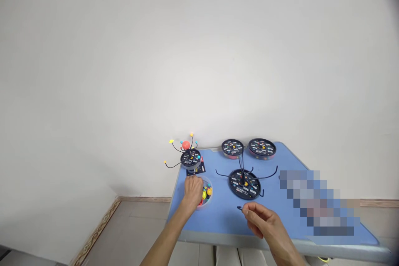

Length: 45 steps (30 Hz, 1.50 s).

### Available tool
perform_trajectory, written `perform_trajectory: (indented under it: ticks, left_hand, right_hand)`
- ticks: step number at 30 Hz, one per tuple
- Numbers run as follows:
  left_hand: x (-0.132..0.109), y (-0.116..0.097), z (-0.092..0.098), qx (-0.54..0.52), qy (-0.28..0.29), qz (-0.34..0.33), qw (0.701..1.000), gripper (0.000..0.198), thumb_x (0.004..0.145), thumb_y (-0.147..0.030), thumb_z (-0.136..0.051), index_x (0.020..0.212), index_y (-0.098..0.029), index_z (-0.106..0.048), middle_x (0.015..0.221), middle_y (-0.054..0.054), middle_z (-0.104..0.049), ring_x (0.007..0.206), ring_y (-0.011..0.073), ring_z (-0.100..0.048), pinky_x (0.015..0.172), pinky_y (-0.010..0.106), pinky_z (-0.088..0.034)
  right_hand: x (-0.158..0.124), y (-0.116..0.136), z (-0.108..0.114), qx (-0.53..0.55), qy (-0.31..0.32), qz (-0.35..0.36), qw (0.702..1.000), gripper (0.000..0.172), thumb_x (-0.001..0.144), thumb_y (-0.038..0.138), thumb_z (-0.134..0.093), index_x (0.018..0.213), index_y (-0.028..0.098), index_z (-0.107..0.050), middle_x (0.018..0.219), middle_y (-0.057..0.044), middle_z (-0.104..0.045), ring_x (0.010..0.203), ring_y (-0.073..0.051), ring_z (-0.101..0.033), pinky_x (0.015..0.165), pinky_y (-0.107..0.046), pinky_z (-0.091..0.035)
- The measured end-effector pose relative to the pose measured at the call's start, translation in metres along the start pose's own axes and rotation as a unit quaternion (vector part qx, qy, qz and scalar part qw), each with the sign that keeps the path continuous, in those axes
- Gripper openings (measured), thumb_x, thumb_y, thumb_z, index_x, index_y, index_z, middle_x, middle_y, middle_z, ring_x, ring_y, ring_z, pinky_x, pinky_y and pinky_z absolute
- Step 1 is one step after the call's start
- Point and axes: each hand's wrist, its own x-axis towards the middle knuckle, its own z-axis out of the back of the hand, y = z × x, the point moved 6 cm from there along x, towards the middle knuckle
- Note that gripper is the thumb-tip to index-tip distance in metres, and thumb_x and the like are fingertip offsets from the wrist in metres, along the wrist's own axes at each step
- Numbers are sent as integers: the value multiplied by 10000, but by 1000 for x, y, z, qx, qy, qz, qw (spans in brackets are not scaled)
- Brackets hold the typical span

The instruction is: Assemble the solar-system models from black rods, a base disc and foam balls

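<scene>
Pinching a small black piece (239, 208) between closed fingertips, the right hand (260, 220) sits over the lower middle of the blue table (218, 220). Left hand (193, 193) covers a clear tub (208, 183) of coloured balls (208, 191); its grip cannot be told. Black disc (244, 183) with wire arms (264, 176) lies just above the pinch.

We count two hands (193, 193), four black discs (244, 183), one blue table (218, 220), one clear tub (208, 199) by the table's left edge, one card (195, 168), one red ball (186, 145)
</scene>
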Motion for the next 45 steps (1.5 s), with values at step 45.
perform_trajectory:
  ticks: [45]
  left_hand:
    - [-121, -27, 52, -623, -266, -48, 734, 259, 923, -382, -587, 840, -205, -757, 720, 28, -644, 531, 119, -561, 521, 224, -489]
  right_hand:
    - [-2, 43, -33, 42, -19, 136, 990, 224, 649, 284, -656, 505, 230, -493, 620, -45, -668, 446, -140, -544, 411, -261, -425]
